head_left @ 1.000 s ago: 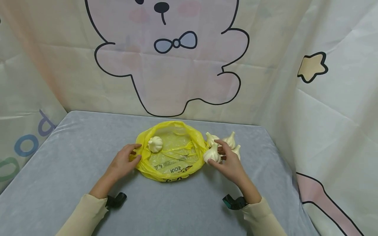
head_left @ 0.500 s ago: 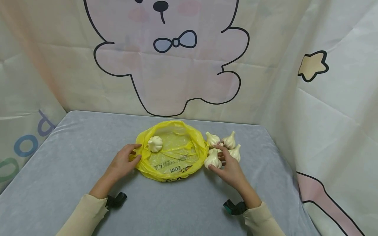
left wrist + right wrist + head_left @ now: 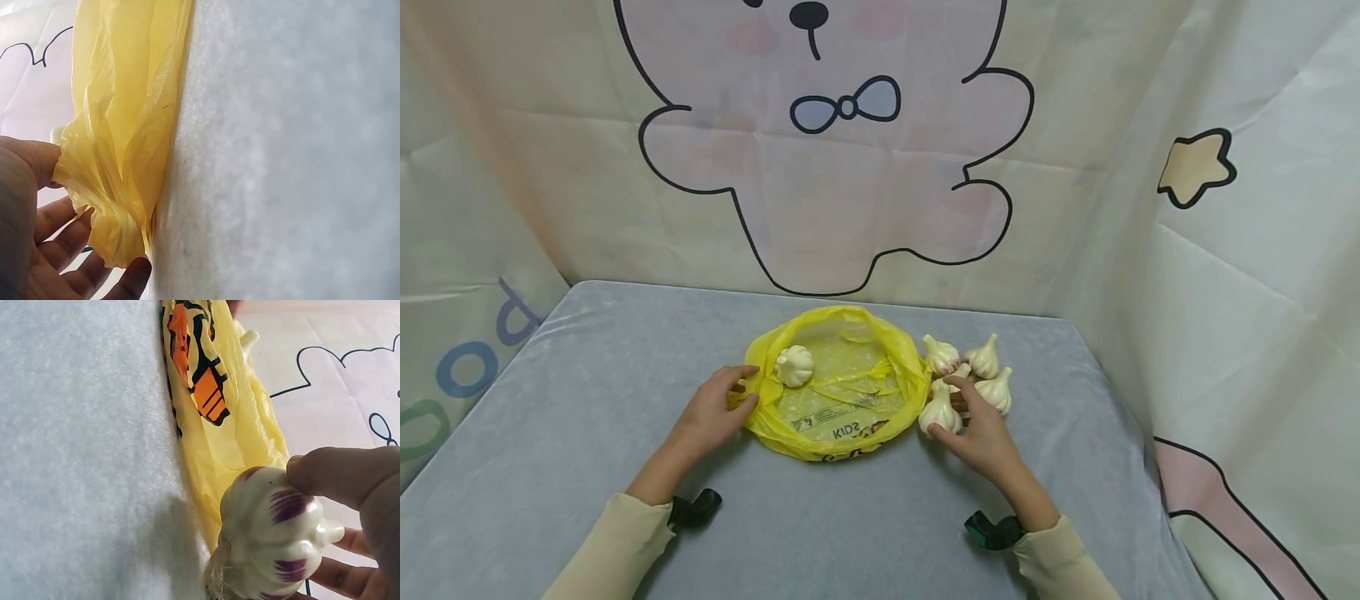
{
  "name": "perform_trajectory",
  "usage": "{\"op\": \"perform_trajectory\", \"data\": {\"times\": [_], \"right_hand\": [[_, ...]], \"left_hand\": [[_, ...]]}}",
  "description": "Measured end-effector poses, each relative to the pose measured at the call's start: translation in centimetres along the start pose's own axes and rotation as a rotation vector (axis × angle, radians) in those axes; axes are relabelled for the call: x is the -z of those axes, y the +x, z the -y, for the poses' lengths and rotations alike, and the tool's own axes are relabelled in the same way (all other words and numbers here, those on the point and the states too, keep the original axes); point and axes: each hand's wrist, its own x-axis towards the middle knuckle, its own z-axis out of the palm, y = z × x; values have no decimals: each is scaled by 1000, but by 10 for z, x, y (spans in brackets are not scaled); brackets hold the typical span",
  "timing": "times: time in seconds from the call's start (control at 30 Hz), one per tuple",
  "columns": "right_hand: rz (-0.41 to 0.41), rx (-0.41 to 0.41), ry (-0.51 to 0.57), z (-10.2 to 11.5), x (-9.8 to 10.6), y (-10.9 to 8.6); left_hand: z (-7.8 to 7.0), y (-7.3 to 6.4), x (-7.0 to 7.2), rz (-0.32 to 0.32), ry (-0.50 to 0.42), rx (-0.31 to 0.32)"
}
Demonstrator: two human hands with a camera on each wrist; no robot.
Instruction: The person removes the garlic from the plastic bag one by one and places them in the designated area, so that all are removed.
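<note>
A yellow plastic bag (image 3: 820, 450) stands on the table with its mouth spread wide. One white garlic bulb (image 3: 793, 367) lies inside it at the left. My left hand (image 3: 715, 412) holds the bag's bunched left side between thumb and fingers; gathered plastic (image 3: 112, 231) lies against the fingers in the left wrist view. Just off the bag's right side, my right hand (image 3: 981, 429) holds another garlic bulb (image 3: 940, 410), thumb on its near side and fingers behind it. Purple streaks mark this held bulb (image 3: 269, 537) in the right wrist view.
Several more garlic bulbs (image 3: 996, 390) cluster behind the right hand, close to the bag's right rim. A grey cloth (image 3: 820, 533) covers the table. Behind its far edge hangs a printed curtain (image 3: 1075, 208), with more curtain at both sides.
The right hand and its garlic bulb have shifted slightly toward the person, and more of the bulbs behind shows. The left hand and the bag have stayed put.
</note>
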Motion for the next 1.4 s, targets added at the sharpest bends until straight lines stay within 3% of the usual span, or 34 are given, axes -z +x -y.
{"op": "perform_trajectory", "data": {"times": [0.3,0.77,1.4], "right_hand": [[2,4,61,-1,-3,1],[-15,16,42,1,0,6],[-27,140,74,39,0,34]], "left_hand": [[-1,0,0,3,6,7],[0,0,0,3,6,6],[0,1,1,2,13,-2]]}}
